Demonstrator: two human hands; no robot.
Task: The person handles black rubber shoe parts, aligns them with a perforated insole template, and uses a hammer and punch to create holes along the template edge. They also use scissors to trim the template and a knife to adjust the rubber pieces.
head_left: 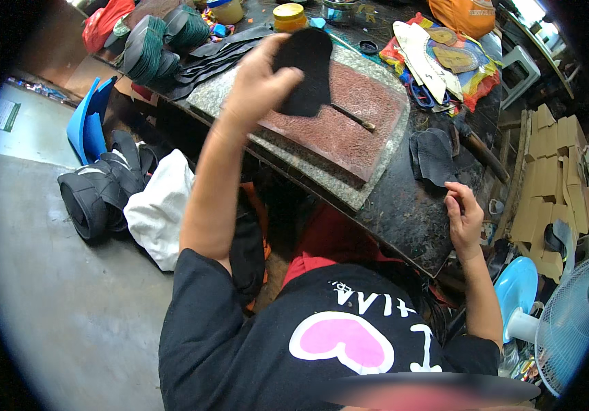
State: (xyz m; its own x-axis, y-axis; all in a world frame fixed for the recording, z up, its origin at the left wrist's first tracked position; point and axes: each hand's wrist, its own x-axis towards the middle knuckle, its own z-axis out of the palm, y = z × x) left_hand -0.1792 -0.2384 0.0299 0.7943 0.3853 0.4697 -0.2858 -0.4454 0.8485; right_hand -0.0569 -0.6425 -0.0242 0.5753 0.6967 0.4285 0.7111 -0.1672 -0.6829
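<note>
1. The black sole-shaped piece (315, 67) is over the red slab (359, 147), upper centre of the frame; a steady edge grip should keep it flat.
2. The left hand (256, 85) pinches it, thumb across its face.
3. The right hand (465, 218), right of centre, half-curls beside dark cutouts (434, 156); any grip cannot be told.

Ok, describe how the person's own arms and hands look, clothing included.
The left hand and right hand wear no gloves. Both forearms are uncovered below short black sleeves, part of a black T-shirt with white lettering and a white-edged pink heart.
</note>
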